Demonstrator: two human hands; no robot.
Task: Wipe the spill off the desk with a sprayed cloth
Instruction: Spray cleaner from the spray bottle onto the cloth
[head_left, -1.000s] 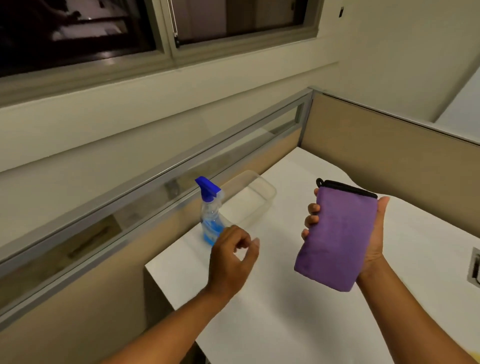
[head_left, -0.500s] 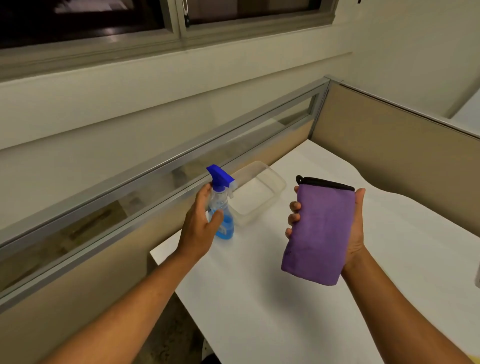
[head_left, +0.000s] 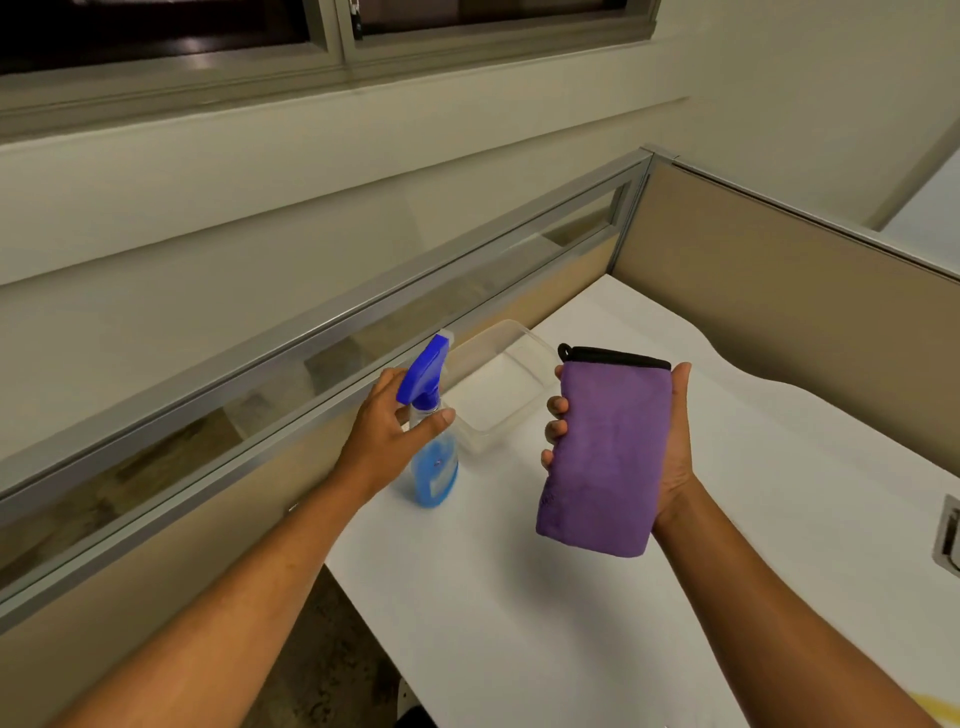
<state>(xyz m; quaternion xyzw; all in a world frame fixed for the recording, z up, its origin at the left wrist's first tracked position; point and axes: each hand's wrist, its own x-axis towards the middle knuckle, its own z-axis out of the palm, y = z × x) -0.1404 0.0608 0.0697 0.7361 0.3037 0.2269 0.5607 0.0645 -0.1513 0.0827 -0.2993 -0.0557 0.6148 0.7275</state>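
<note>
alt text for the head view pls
A left hand grips a tilted blue spray bottle while the right hand holds up a purple cloth over a white desk. A clear tub sits behind.

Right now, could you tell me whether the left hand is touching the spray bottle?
Touching. The head view shows the left hand wrapped around the neck of the spray bottle, thumb in front and fingers behind, just under the blue trigger head.
</note>
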